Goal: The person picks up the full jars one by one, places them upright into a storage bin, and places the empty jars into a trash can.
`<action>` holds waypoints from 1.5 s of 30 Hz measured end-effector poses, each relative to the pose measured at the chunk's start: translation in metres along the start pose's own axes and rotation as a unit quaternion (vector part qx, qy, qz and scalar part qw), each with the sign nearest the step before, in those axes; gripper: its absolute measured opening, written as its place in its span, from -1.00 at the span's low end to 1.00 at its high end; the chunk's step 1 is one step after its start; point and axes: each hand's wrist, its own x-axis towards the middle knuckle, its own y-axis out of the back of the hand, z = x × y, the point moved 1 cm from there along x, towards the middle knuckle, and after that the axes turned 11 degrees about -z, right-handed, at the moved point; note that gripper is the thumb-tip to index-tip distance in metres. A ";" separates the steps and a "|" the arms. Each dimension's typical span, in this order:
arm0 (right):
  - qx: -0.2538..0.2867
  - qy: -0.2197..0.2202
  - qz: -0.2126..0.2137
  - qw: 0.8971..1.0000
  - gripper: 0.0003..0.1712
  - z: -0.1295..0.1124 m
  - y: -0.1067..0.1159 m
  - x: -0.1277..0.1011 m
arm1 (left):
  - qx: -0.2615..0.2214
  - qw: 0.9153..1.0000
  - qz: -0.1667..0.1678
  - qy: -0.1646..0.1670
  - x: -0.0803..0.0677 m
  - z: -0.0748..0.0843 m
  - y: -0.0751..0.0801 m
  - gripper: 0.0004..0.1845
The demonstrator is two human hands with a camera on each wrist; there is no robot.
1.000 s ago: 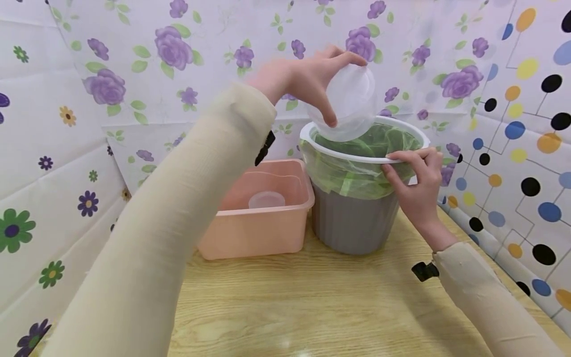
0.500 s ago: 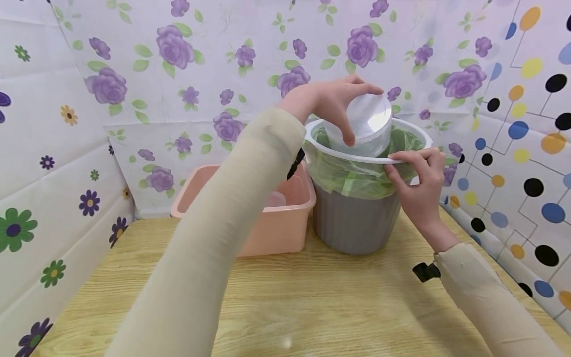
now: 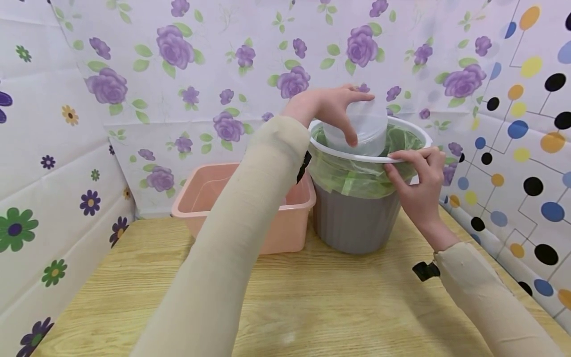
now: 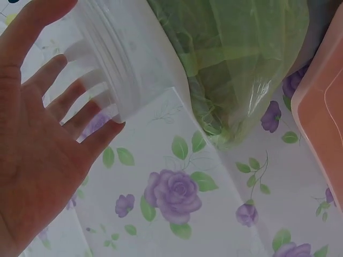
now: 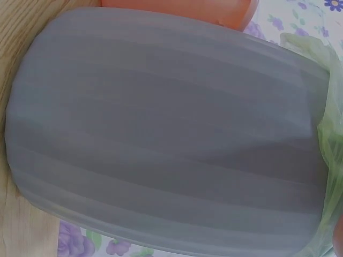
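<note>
The left hand grips a clear plastic cup upside down, fingers curled round it, just inside the mouth of the grey bin. The bin has a green bag in it and stands on the desk beside a pink tub. The right hand pinches the bin's white rim to hold it steady. The cup looks empty, but it is hard to be sure. Tipping seems nearly done; the cup is not yet put down.
</note>
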 end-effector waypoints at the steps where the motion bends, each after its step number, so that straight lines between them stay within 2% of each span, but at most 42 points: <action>1: 0.000 0.000 0.000 1.000 -0.75 0.000 0.000 0.000 | 0.001 1.000 -0.003 0.003 0.000 -0.001 0.000 0.12; 5: -0.003 0.001 -0.003 1.000 -0.75 -0.001 -0.001 0.001 | 0.015 1.000 -0.016 0.010 0.001 -0.001 -0.003 0.09; 15: 0.004 0.002 -0.003 1.000 -0.76 -0.005 -0.002 0.003 | 0.020 0.999 -0.031 -0.002 0.004 -0.004 -0.006 0.05; 25: 0.000 0.000 -0.004 1.000 -0.75 0.000 -0.002 0.000 | 0.008 0.999 -0.032 0.001 0.004 -0.007 -0.008 0.04; 34: -0.004 0.006 -0.006 1.000 -0.75 0.001 0.001 0.000 | -0.060 0.998 -0.020 -0.020 0.002 -0.008 -0.010 0.14; 45: -0.004 0.004 -0.010 1.000 -0.75 0.002 0.002 0.000 | -0.060 0.997 -0.009 -0.036 -0.003 -0.015 -0.011 0.12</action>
